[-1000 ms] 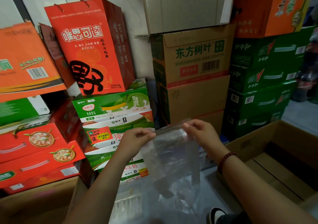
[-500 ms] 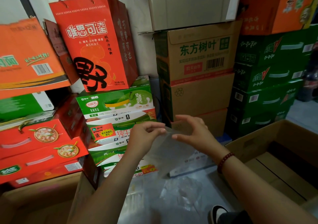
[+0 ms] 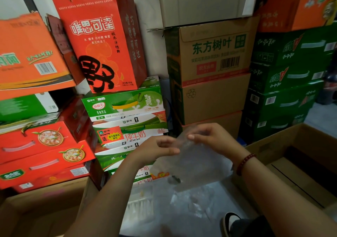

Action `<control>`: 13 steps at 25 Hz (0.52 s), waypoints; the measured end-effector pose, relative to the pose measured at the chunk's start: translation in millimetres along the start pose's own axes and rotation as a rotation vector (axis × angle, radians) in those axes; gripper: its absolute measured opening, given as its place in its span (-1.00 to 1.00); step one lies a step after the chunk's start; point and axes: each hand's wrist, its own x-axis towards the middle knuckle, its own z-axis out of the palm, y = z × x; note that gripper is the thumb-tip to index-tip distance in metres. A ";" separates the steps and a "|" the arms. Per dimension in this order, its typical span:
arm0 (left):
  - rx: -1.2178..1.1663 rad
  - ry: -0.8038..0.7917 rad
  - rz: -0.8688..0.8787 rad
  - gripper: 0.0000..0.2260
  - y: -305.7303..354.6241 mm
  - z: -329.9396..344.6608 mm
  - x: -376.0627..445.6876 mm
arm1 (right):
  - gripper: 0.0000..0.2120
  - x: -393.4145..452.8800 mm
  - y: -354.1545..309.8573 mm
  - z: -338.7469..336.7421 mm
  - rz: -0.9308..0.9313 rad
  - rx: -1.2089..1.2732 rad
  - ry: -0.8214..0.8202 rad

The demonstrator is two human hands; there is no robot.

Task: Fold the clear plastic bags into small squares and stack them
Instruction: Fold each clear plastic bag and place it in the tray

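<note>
Head view: both hands hold a clear bag point(image 3: 197, 164) up in front of stacked cartons point(image 3: 127, 120). The left hand point(image 3: 156, 150) pinches its upper left edge with curled fingers, and the right hand point(image 3: 213, 137) pinches the top edge close beside it. The bag hangs below them, above more plastic point(image 3: 182, 209) on the floor.

The floor point(image 3: 321, 116) carried the goods, pale grey where bare at far right. On it lay a sheet of clear plastic point(image 3: 175, 211), spread at bottom centre. Stacked cartons stood along the wall: brown cardboard boxes point(image 3: 209, 98) at centre, green cases point(image 3: 279, 107) to their right, green-and-white milk cartons point(image 3: 125, 127) left of centre. An open cardboard box point(image 3: 300, 167) stood at right. A shoe point(image 3: 230, 220) rested on the plastic.
</note>
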 end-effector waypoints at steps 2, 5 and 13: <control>0.121 0.027 -0.042 -0.94 -8.0 -2.3 0.9 | -0.90 -2.0 2.8 -6.5 0.062 0.012 0.113; 0.119 0.075 -0.079 -0.96 -14.2 -7.6 0.5 | -0.84 -3.8 9.7 -16.4 0.189 0.086 0.294; 0.141 0.228 -0.118 -0.86 -26.8 -19.6 -7.7 | -0.67 -0.3 32.5 -28.1 0.344 0.046 0.526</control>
